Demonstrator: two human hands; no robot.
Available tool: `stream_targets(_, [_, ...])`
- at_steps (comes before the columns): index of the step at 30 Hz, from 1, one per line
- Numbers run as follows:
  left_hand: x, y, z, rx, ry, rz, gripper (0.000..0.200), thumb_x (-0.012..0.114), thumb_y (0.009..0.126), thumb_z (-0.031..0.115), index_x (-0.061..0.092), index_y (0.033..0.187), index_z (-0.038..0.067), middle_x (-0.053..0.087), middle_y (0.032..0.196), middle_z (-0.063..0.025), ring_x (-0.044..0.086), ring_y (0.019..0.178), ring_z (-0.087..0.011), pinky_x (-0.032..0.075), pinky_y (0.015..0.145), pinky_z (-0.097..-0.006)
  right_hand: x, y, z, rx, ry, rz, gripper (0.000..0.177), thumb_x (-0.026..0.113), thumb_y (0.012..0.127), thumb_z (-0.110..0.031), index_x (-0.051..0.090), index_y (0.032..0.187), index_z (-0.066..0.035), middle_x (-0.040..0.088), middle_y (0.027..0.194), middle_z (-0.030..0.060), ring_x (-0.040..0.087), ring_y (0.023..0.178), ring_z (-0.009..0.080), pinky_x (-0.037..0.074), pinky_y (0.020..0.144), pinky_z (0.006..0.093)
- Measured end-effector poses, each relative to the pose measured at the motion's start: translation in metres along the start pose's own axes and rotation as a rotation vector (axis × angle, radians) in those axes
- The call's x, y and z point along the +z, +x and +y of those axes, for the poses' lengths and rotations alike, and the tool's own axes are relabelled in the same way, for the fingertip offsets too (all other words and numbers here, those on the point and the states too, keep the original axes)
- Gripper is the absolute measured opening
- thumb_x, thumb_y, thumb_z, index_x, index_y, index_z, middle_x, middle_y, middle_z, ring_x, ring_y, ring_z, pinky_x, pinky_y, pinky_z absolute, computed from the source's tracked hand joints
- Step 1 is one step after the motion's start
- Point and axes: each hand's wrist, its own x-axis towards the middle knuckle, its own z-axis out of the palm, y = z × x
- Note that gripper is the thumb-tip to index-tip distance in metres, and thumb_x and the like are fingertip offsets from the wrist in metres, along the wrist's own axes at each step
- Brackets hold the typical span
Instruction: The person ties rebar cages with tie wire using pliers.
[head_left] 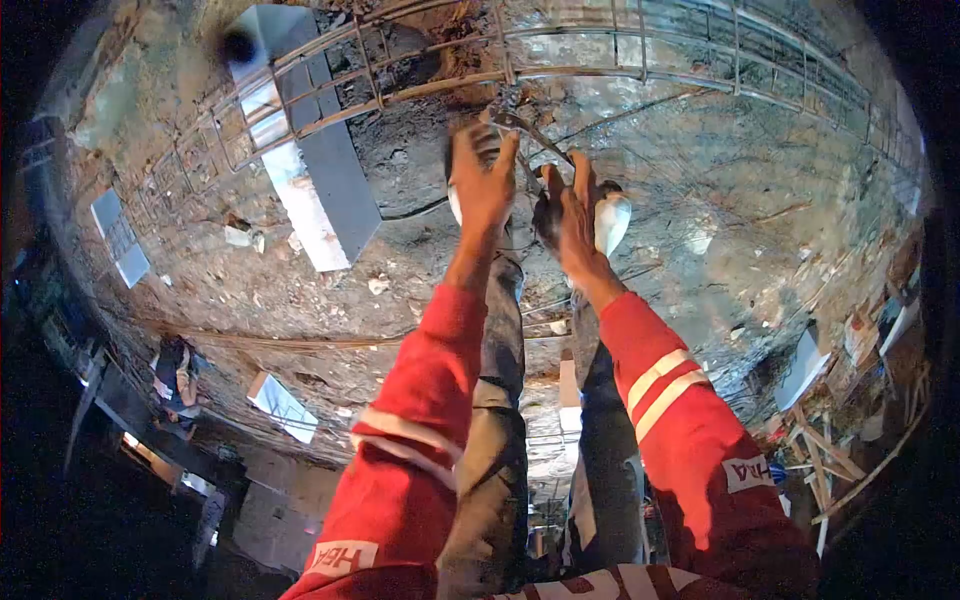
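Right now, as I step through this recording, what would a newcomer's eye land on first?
Probably the bright red sleeves, reaching up from the bottom to the left hand and the right hand, which holds a slim tool near the top centre. Next, the metal bar cage sweeping across the top, and the long, pale boxy block lying partly under its left side.
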Motion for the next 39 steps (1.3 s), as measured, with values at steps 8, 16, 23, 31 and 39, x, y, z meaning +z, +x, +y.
stream_targets(8, [0.039,0.022,-0.051,-0.143,-0.669,-0.273,0.025,0.057,0.094,0.027,0.055,0.085,0.004,0.044,0.075,0.0045,0.037,0.072,-0.0083,0.032,0.062,-0.0234,-0.02,0.018,-0.004,0.302,0.063,-0.5,0.044,0.07,0.081,-0.03,0.06,0.114,-0.001,0.061,0.11,0.013,0.055,0.108,0.0266,0.041,0.095,0.0366])
stream_targets(16, [-0.002,0.008,-0.031,-0.169,-0.334,-0.367,0.035,0.06,0.092,0.036,0.066,0.1,0.002,0.057,0.081,0.004,0.049,0.073,-0.0056,0.042,0.067,-0.0219,-0.041,0.066,0.02,0.73,1.099,0.042,0.043,0.044,0.098,-0.039,0.051,0.122,-0.004,0.055,0.124,0.011,0.055,0.105,0.0239,0.047,0.085,0.0341])
stream_targets(23, [-0.018,-0.013,-0.047,-0.468,-0.638,-0.617,0.034,0.065,0.088,0.035,0.068,0.099,0.003,0.057,0.071,0.0016,0.049,0.059,-0.0071,0.041,0.052,-0.0228,-0.018,0.096,0.068,0.806,1.437,0.144,0.024,0.053,0.094,-0.014,0.053,0.114,0.0,0.059,0.115,0.0134,0.061,0.103,0.0273,0.053,0.08,0.0269])
stream_targets(31, [-0.022,-0.085,0.008,-0.412,-0.24,-0.22,0.038,0.061,0.09,0.034,0.066,0.092,-0.004,0.063,0.07,-0.0075,0.058,0.062,-0.0168,0.046,0.057,-0.0322,-0.021,-0.064,0.02,0.489,0.434,-0.544,0.072,0.075,0.072,-0.014,0.037,0.132,-0.005,0.056,0.119,0.0109,0.054,0.11,0.0241,0.043,0.093,0.0369])
stream_targets(39, [-0.033,-0.069,0.042,0.155,0.366,-0.342,0.041,0.065,0.084,0.041,0.068,0.09,0.0,0.066,0.074,-0.0178,0.062,0.065,-0.0355,0.048,0.062,-0.0404,0.001,-0.079,-0.004,0.072,-0.09,-0.057,0.056,0.069,0.077,-0.022,0.039,0.121,-0.005,0.062,0.088,0.0169,0.064,0.077,0.0336,0.051,0.064,0.042])
